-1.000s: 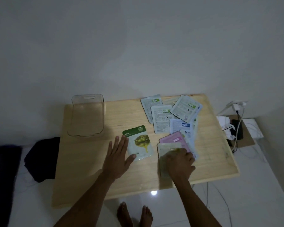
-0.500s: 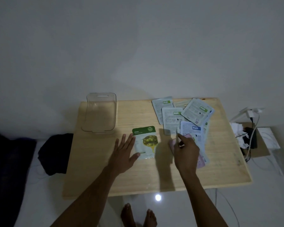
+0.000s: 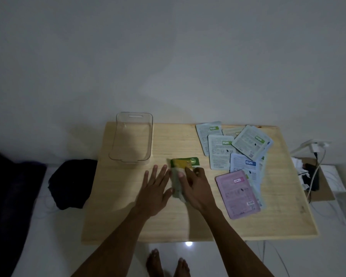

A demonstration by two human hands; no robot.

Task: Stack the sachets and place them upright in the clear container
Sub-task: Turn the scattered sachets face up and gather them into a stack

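Observation:
The clear container (image 3: pixel 116 148) stands at the table's far left with nothing in it. Just in front of it lies the green olive sachet (image 3: pixel 190 161), with a yellow-topped sachet (image 3: pixel 179 164) laid over it. My right hand (image 3: pixel 196 186) presses on that upper sachet, fingers spread across it. My left hand (image 3: pixel 156 188) rests flat beside the pair, its fingers apart along their left edge. A pink sachet (image 3: pixel 237 193) lies to the right, and several pale green and blue sachets (image 3: pixel 235 148) are scattered at the far right.
The wooden table (image 3: pixel 278 212) has bare board along its front edge. A dark cloth (image 3: pixel 72 182) lies on the floor to the left. Cables and a charger (image 3: pixel 316 148) hang to the right of the table. My bare feet (image 3: pixel 168 264) show below it.
My right hand took a sachet from the right-hand pile and carried it left onto the green olive sachet. The pink sachet is now uncovered. The left hand stayed flat.

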